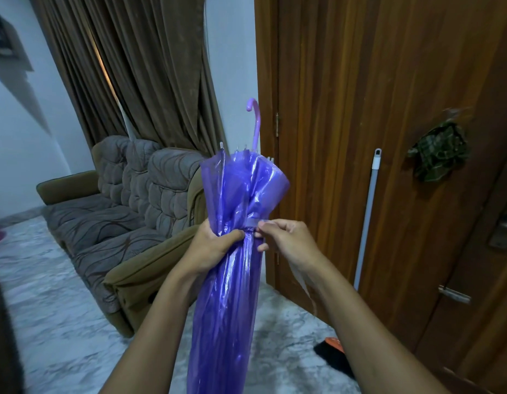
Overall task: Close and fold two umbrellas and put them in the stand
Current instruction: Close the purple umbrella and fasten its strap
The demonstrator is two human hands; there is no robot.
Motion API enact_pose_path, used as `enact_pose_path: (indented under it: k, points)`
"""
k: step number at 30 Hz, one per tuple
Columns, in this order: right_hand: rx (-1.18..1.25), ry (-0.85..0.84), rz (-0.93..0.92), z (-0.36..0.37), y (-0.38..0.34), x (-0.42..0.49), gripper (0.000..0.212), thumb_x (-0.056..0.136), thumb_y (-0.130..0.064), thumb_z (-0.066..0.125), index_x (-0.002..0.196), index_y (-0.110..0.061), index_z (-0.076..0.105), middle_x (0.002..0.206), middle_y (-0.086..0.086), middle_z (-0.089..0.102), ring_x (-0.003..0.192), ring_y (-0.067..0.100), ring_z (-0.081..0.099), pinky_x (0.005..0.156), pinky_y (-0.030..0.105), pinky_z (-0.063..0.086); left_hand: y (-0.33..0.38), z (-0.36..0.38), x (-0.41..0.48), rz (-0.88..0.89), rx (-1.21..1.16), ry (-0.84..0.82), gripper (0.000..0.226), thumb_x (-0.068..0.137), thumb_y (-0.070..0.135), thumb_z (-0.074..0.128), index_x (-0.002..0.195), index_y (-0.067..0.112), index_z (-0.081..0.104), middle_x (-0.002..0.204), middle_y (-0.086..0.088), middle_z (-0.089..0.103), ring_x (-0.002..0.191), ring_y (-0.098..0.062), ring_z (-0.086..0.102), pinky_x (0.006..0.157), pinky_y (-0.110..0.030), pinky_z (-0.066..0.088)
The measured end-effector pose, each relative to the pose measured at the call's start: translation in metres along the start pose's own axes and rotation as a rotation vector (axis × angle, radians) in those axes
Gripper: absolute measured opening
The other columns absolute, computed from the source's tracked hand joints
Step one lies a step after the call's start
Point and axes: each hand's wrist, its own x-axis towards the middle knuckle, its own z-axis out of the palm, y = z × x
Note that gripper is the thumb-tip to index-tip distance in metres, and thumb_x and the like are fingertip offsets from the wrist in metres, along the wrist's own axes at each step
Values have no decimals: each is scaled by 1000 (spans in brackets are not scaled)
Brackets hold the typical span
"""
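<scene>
Purple umbrella (226,294) over marble floor (61,322); sofa (127,217) left, wooden door (360,109) right.

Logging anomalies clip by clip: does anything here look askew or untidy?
Nothing damaged. The purple umbrella is bundled unevenly: above the strap that the right hand pinches, its folds flare loosely, while the left hand grips it. A pole leans against the door.

Closed purple umbrella (229,265), upright (handle topmost)
</scene>
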Motion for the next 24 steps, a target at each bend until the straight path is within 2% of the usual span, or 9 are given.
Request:
enact_pose_path:
  k: [4,6,9,13,16,18,20,21,24]
  points:
    - [-26,102,-1,3,11,-2,34,88,-25,70,85,8,70,69,-2,69,58,8,64,63,20,50,1,4,-3,-25,-83,-3,48,72,3,69,117,7,52,92,-2,67,72,-5,67,64,-18,52]
    - [13,96,36,3,12,-5,34,87,-28,72,91,6,70,77,-6,74,67,4,68,60,18,51,0,8,-4,-46,-85,34,58,80,-4,68,127,11,37,100,0,60,74,-2,65,60,-12,51]
    - [178,20,158,3,7,-6,19,86,-23,73,93,-6,74,90,6,76,70,16,70,59,29,52,1,12,-7,-129,-117,74,48,88,-6,57,126,11,34,99,-3,59,63,2,66,53,-13,50]
    - [225,23,159,2,3,-5,12,81,-18,76,80,-7,71,78,12,71,72,29,57,55,32,35,-1,16,-7,-237,-209,58,57,79,12,64,131,5,41,121,-23,58,77,-14,68,61,-22,53]
    - [211,74,115,-2,0,-4,13,82,-16,75,79,-5,69,70,13,67,63,26,57,45,26,39,-1,17,-9,-81,174,100,30,91,22,62,119,18,55,115,-5,49,98,-5,52,81,-12,40]
    - [186,80,88,-4,-4,-4,11,85,-14,73,77,-7,70,72,12,71,61,20,67,51,27,53,-3,16,-12,-7,185,60,19,91,29,65,106,18,68,103,-1,65,95,-8,63,84,-26,50]
    - [165,83,78,-4,-5,-2,10,85,-14,73,77,-9,71,77,11,73,70,21,70,70,37,60,-4,17,-15,-6,183,118,21,88,34,68,101,17,72,90,1,75,84,-13,72,80,-39,58]
    - [161,83,76,-3,-6,-2,9,85,-15,73,78,-9,72,77,11,73,72,22,70,73,39,60,-4,18,-15,16,214,172,24,87,33,70,103,16,70,91,2,76,85,-14,72,81,-38,58]
    - [147,82,70,0,-8,-2,11,86,-16,72,83,-5,73,71,6,72,60,14,67,55,26,54,-1,28,-20,128,192,294,43,85,26,72,120,16,49,110,2,69,97,-10,69,84,-24,54]
